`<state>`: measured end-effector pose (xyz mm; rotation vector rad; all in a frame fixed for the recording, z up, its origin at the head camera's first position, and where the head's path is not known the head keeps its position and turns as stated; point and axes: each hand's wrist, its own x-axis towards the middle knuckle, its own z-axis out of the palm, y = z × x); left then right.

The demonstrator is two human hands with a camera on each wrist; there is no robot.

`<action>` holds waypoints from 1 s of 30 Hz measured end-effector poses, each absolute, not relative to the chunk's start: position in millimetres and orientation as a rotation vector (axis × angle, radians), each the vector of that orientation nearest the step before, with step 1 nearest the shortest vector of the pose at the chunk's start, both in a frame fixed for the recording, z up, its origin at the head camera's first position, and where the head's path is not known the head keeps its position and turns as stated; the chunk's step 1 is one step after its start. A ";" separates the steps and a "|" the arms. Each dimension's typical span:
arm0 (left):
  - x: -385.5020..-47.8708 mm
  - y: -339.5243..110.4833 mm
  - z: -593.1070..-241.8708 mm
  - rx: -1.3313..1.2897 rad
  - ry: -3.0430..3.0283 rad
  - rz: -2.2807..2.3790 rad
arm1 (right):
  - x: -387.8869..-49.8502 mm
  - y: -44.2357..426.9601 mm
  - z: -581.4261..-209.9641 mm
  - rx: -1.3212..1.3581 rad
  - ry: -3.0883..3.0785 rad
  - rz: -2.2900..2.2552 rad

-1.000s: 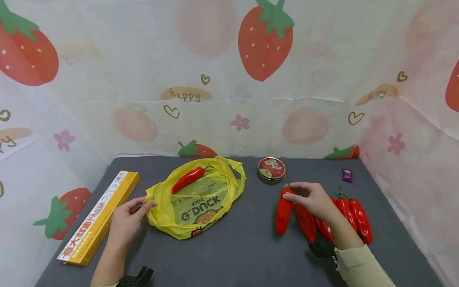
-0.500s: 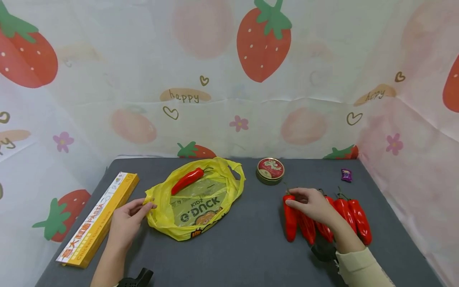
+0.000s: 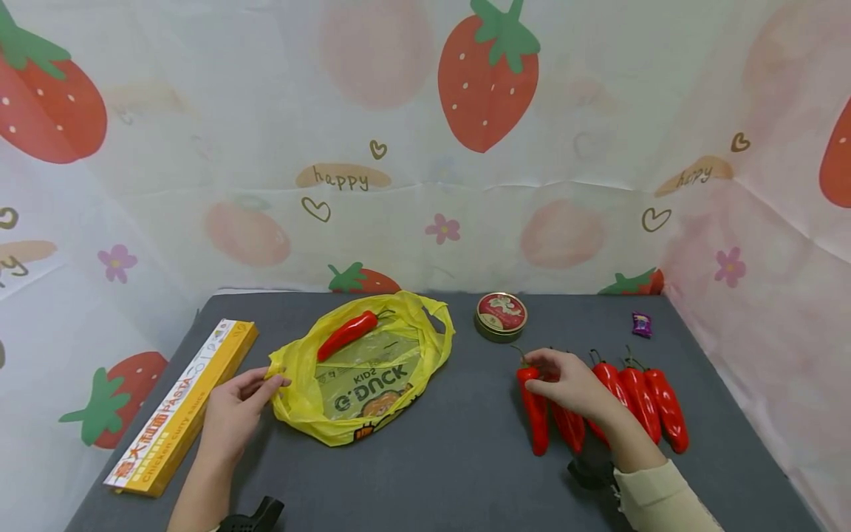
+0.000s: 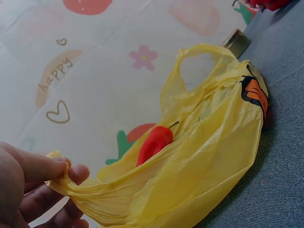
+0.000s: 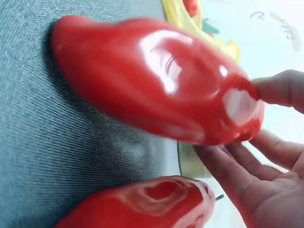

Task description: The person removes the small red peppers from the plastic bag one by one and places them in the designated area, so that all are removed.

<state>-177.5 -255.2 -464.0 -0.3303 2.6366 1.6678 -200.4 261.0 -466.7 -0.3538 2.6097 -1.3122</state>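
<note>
On the left of the head view, my left hand (image 3: 234, 412) pinches the edge of a yellow plastic bag (image 3: 292, 395). The left wrist view shows the bag's gathered rim between thumb and fingers. One red chili pepper (image 3: 347, 335) lies inside the open bag. My right hand (image 3: 575, 384) holds another red pepper (image 3: 534, 414) by its stem end. In the right wrist view, thumb and fingers grip this pepper (image 5: 152, 80) while its tip is close to or on the cloth. Several more red peppers (image 3: 667, 410) lie in a row beneath and beside the right hand, partly hidden by it.
A yellow pasta box (image 3: 182, 410) lies slanted at the left, beside the left forearm. Behind the peppers stand a round red-lidded tin (image 3: 501, 316) and a small purple wrapped candy (image 3: 641, 324). Dark grey cloth (image 3: 439, 473) covers the table, with a printed curtain behind.
The held pepper and my right hand have dropped lower, and the pepper's tip has swung a little to the right. My left hand keeps its pinch on the bag.
</note>
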 end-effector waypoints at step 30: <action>-177.7 -252.1 -464.3 -0.335 2.635 1.667 | -200.6 259.8 -473.9 -0.520 2.961 -0.894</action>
